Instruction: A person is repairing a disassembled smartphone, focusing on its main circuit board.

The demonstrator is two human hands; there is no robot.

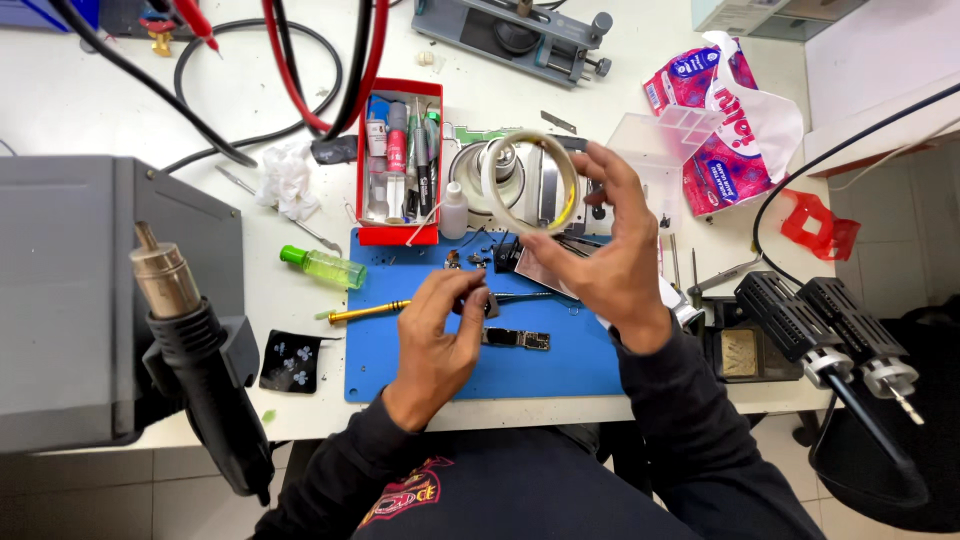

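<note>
My right hand (610, 255) holds up a ring-shaped roll of pale yellowish tape (530, 182) above the blue work mat (400, 350), fingers on its rim. My left hand (440, 325) hovers lower over the mat, its fingertips pinched near a small dark part by the tweezers (530, 296). A small circuit board (520, 340) lies on the mat just right of the left hand. A yellow-handled screwdriver (365, 312) rests at the mat's left edge.
A red tray of tools (400, 165) and a small white bottle (455, 212) stand behind the mat. A hot-air gun (195, 340) hangs on a grey station at left. Soldering handles (830, 330) lie at right, with a pink tissue pack (715, 120) and black and red cables behind.
</note>
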